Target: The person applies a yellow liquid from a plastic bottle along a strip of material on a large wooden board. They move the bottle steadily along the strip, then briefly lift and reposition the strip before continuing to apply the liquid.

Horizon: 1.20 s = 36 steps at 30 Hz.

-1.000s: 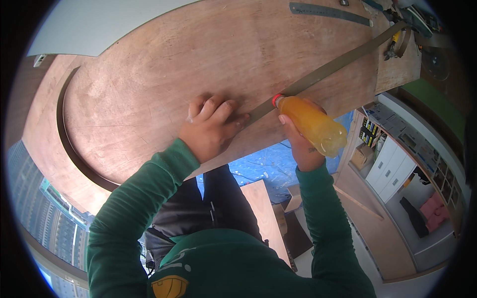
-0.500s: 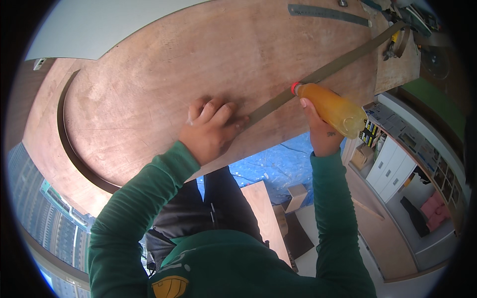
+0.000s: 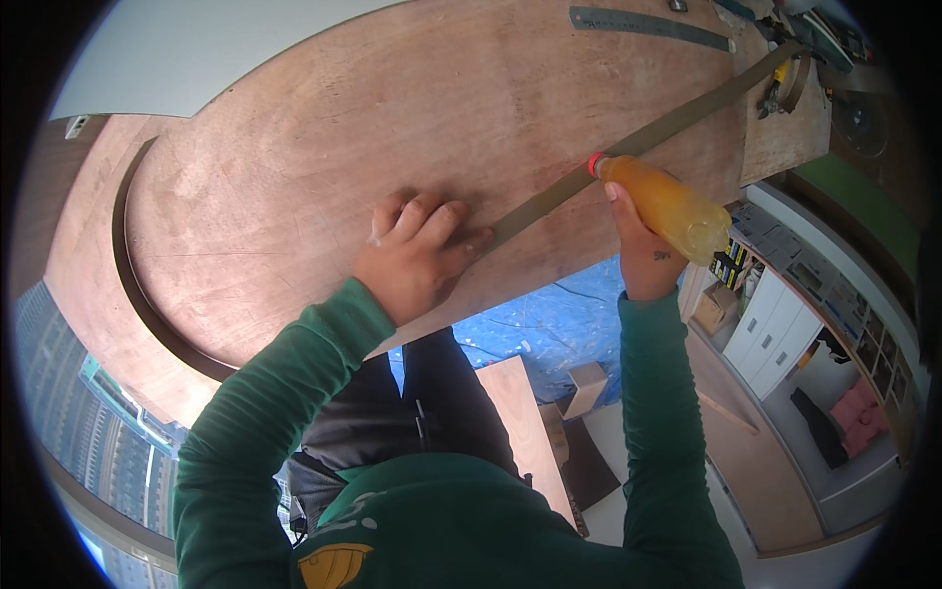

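Note:
A long, flat brown strip (image 3: pixel 667 126), like edge banding, runs slantwise across the wooden board (image 3: pixel 392 108). My left hand (image 3: pixel 417 253) rests on the board with its fingers curled, thumb and forefinger at the strip's near end. In my right hand (image 3: pixel 643 250) is a clear plastic bottle (image 3: pixel 675 206) of amber liquid, probably glue. The bottle is tilted, its red cap (image 3: pixel 595 165) down at the strip's surface, touching or just above it. The fingers behind the bottle are hidden.
A steel ruler (image 3: pixel 648 27) lies at the board's far side. Yellow-handled pliers (image 3: pixel 773 90) and other tools sit at the far right. Another brown strip (image 3: pixel 132 265) curves at the left. Below the board are a blue sheet (image 3: pixel 540 319) and wood offcuts (image 3: pixel 586 389).
My right hand has slid the bottle a little to the right and away from me along the strip. My left hand has stayed in place.

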{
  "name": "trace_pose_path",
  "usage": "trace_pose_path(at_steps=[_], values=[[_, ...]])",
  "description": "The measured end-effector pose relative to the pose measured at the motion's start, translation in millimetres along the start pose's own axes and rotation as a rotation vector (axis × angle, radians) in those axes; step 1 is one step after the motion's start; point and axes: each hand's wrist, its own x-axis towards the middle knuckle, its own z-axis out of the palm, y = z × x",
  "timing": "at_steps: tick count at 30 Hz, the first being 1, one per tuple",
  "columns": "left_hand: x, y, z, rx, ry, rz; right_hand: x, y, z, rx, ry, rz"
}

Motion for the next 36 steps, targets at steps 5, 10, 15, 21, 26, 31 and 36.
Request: trace_pose_path(at_steps=[5,10,15,21,26,31,36], values=[[2,1,1,-0.007,0.004,0.011,-15,4,5,0.019,0.029,-0.082],[1,1,2,-0.013,0.021,-0.001,-4,6,-8,-0.017,-0.052,-0.134],[2,1,2,-0.011,0.029,0.007,1,9,-14,0.034,0.029,-0.006],[2,2,1,0.010,0.018,-0.004,-9,15,-6,0.074,0.067,-0.070],[2,3,2,0.004,0.004,-0.005,34,28,-25,0.078,0.161,0.060],[-1,2,3,-0.009,-0.016,-0.018,3,18,-14,-0.057,0.048,-0.153],[2,4,2,-0.008,-0.010,-0.013,21,27,-22,0.124,0.183,0.096]])
